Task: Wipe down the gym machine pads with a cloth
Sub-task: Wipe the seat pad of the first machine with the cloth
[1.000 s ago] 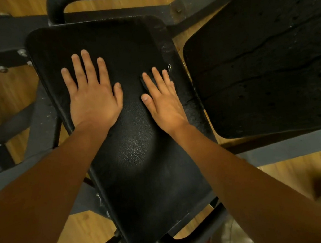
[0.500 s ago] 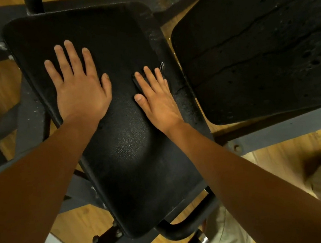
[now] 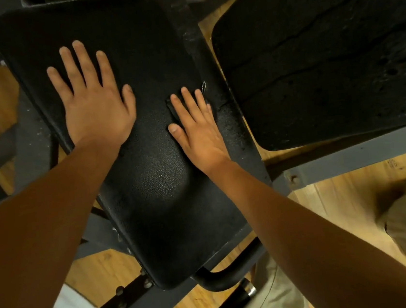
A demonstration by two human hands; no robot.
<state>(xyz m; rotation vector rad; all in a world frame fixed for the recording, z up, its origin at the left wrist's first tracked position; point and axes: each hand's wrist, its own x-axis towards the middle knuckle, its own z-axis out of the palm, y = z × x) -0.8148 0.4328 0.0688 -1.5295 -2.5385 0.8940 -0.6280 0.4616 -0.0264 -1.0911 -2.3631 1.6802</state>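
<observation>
Frame (image 3: 31,148): grey steel bars are seen at the left edge, carrying the pads. It is judged rigid and fixed, so nothing should shift under a wiping push.

Left hand (image 3: 92,100): it is laid flat on the near pad with fingers straight and spread. Nothing is held, and it appears to be used as a brace.

Near pad (image 3: 156,197): black pebbled covering over padding, bolted to the frame. It is judged firm with a little give and fairly grippy. The scuffed right border could catch the fabric.

Cloth (image 3: 170,106): it is trapped between the right hand and the near pad, close to the pad's right edge. It is judged light, limp and easily bunched. It is best driven under a flat palm, or pinched at its exposed left edge to lift it.

Right hand (image 3: 197,131): it is pressed flat on the cloth, fingers straight and close together, thumb out to the left.

Far pad (image 3: 325,63): cracked and pitted, set just right of the near pad. It is judged rough, so snagging may be expected.

Hidden: nearly all of the cloth is covered, and dark fabric on dark pad leaves its outline unclear. The small pale loop beside the right fingertips cannot be identified. Both pads are cut off at the top.
</observation>
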